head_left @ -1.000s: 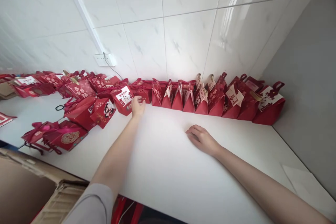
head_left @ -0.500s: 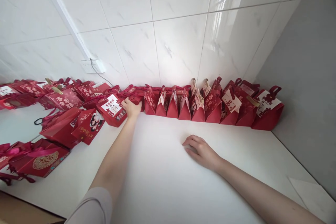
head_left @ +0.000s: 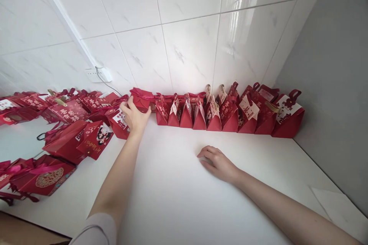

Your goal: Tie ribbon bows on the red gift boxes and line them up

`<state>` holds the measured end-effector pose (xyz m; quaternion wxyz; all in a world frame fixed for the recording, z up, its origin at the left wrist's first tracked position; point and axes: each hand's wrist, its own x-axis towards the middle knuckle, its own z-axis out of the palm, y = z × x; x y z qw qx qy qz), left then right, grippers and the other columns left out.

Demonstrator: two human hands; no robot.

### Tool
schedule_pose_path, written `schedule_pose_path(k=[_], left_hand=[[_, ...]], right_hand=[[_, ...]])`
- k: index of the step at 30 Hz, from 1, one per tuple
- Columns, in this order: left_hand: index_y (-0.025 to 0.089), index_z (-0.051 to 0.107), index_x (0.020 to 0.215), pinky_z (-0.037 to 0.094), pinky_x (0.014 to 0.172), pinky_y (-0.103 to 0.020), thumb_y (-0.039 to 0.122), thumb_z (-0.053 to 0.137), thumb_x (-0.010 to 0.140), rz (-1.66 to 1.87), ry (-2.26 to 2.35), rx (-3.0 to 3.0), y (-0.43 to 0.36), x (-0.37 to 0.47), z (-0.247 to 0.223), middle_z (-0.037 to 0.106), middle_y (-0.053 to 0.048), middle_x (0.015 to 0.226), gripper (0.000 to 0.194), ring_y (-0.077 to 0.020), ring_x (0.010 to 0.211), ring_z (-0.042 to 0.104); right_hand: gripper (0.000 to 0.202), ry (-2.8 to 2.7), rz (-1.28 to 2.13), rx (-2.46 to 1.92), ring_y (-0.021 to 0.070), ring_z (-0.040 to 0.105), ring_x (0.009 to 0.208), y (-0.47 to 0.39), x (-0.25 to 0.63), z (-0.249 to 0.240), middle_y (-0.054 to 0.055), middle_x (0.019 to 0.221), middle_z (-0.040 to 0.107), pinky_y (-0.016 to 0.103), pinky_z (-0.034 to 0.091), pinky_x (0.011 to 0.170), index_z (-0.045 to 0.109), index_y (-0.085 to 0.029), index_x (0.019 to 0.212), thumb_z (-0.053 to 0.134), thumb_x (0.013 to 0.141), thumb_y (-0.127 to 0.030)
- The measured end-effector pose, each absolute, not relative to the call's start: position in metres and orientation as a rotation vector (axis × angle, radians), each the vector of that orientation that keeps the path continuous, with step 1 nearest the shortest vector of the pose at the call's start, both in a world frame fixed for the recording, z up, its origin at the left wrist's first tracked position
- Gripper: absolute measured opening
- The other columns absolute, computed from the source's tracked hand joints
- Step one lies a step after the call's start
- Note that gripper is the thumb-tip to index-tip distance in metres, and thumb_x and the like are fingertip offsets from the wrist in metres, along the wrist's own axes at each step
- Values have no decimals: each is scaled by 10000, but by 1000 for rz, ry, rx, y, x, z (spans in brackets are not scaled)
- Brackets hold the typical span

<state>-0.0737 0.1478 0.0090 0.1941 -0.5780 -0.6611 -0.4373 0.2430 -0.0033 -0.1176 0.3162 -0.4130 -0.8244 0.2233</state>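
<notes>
My left hand (head_left: 135,116) is closed around a red gift box (head_left: 142,98) with a dark pink ribbon, its thumb at the right side and its fingers at the left. Just left of that hand stands a red box with a white label (head_left: 119,123), partly covered by the fingers. To the right runs a row of upright red gift boxes (head_left: 186,116) along the wall. My right hand (head_left: 217,162) rests on the white table (head_left: 172,183) in front of the row, fingers loosely curled and apart, holding nothing.
More red boxes (head_left: 67,141) crowd the left side of the table, some with ribbons. A white wall socket (head_left: 98,75) with a grey cable is above them. White tiles (head_left: 189,49) rise behind, and a grey panel (head_left: 330,84) stands at the right.
The ribboned box at my left hand has risen and tilted above the others, and the hand has shifted slightly left. My right hand has stayed nearly still. The view has shifted slightly.
</notes>
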Motion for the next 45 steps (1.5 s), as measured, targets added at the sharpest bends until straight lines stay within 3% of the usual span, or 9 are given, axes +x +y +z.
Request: schedule_pose_path(k=[8, 14, 17, 23, 27, 30, 33, 38, 45], left_hand=[[253, 364, 1400, 531, 946, -430, 374, 764, 710, -1610, -1489, -2396, 78, -54, 49, 352, -132, 1396, 807, -307, 1260, 492], [296, 351, 1467, 482, 1003, -438, 347, 802, 695, -1003, -1426, -3771, 49, -27, -15, 445, -124, 1434, 896, -301, 1221, 550], [314, 305, 1517, 426, 1066, -435, 356, 768, 748, -992, -1352, -4043, 35, -23, -40, 346, -115, 1554, 899, -327, 1381, 413], [236, 530, 1372, 407, 1057, -464, 395, 575, 868, -1364, -1587, -3946, 31, -25, -49, 502, -117, 1453, 531, -336, 1321, 482], [174, 612, 1240, 341, 1102, -492, 474, 456, 905, -1585, -1360, -3865, 34, -27, -41, 575, -144, 1353, 476, -338, 1319, 470], [182, 586, 1259, 373, 1083, -488, 573, 514, 884, -1334, -1223, -3911, 30, -28, -32, 543, -153, 1380, 546, -333, 1278, 508], [211, 592, 1231, 416, 1052, -443, 444, 691, 822, -997, -1346, -3781, 22, -26, -24, 564, -129, 1342, 481, -295, 1219, 552], [208, 653, 1067, 442, 1032, -404, 349, 685, 848, -894, -1377, -3660, 14, -22, -18, 584, -110, 1298, 262, -262, 1222, 551], [189, 697, 936, 488, 970, -349, 334, 620, 912, -1009, -1385, -3719, 11, -15, -21, 598, -100, 1241, 166, -213, 1127, 598]], right_hand=[[231, -2150, 582, -1060, 245, 605, 1043, -4, 243, -120, 81, 1105, 630, 444, 457, 959, 642, -241, 1105, 525, 908, -214], [182, -1504, 773, -1166, 198, 606, 806, -6, 245, -121, 53, 1006, 633, 393, 481, 827, 611, -228, 1032, 488, 915, -294], [231, -1333, 785, -1172, 191, 605, 808, -6, 250, -118, 29, 891, 609, 371, 489, 814, 557, -219, 1049, 423, 960, -384], [297, -1307, 834, -1048, 178, 588, 839, -18, 247, -102, 25, 861, 589, 348, 479, 845, 578, -216, 1017, 413, 988, -461], [286, -1469, 797, -810, 190, 572, 889, -32, 242, -93, 62, 988, 586, 374, 463, 858, 573, -219, 1102, 411, 999, -431], [228, -1633, 736, -708, 208, 556, 988, -40, 238, -86, 87, 1110, 562, 384, 456, 882, 569, -231, 1110, 489, 973, -395], [98, -1771, 758, -792, 204, 546, 1071, -45, 235, -72, 82, 1128, 562, 379, 438, 949, 588, -236, 1019, 537, 959, -295], [15, -1956, 890, -904, 187, 562, 1082, -47, 243, -39, 60, 1151, 576, 365, 428, 987, 598, -241, 933, 595, 927, -255], [234, -1867, 1252, -924, 186, 560, 1167, -51, 253, -15, 41, 1268, 576, 368, 360, 1077, 626, -212, 785, 611, 926, -399]])
